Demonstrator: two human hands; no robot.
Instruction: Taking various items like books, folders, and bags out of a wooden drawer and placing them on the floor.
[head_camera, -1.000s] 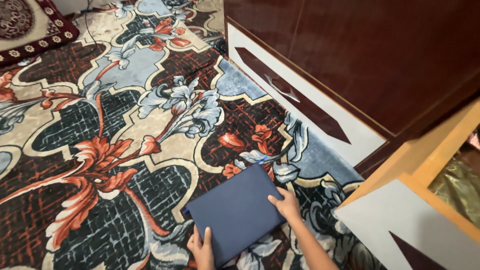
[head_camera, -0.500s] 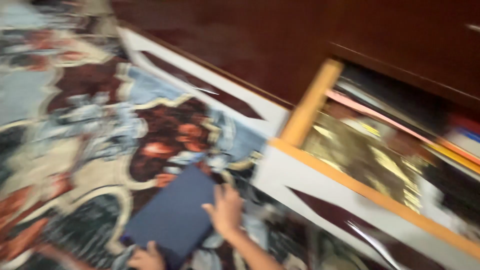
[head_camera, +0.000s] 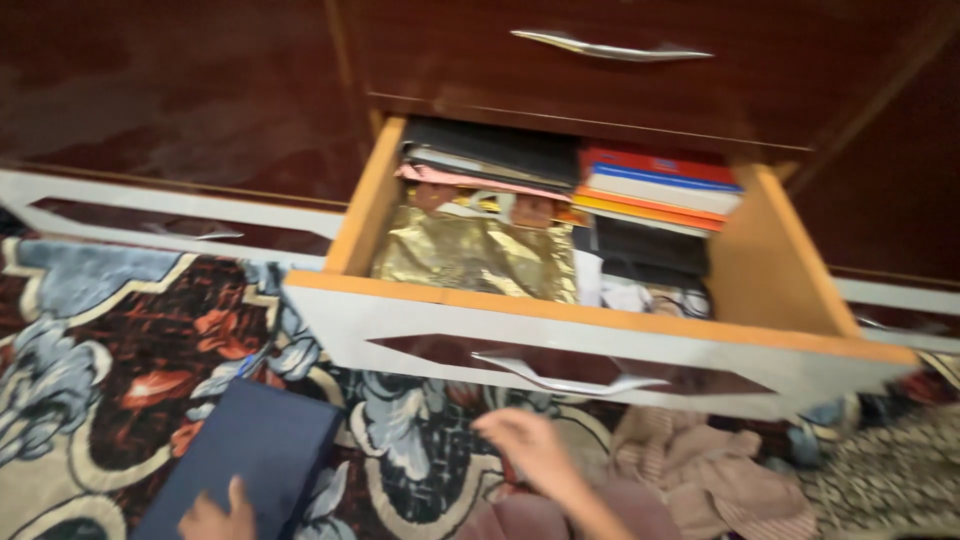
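Head view: left hand (head_camera: 215, 518) flat on navy flat box (head_camera: 245, 460) lying on patterned carpet (head_camera: 110, 350); right hand (head_camera: 530, 450) loosely open, empty, lifted below open drawer (head_camera: 600, 340) front. Stowing step seemingly underway; needs firm two-handed grip.

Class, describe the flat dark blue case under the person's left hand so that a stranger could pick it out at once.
Start at the open wooden drawer with the white front and drop to the patterned carpet at its lower left. There lies a flat, rectangular dark blue case, the left hand resting on its near end. It alone is plain against the flowers.
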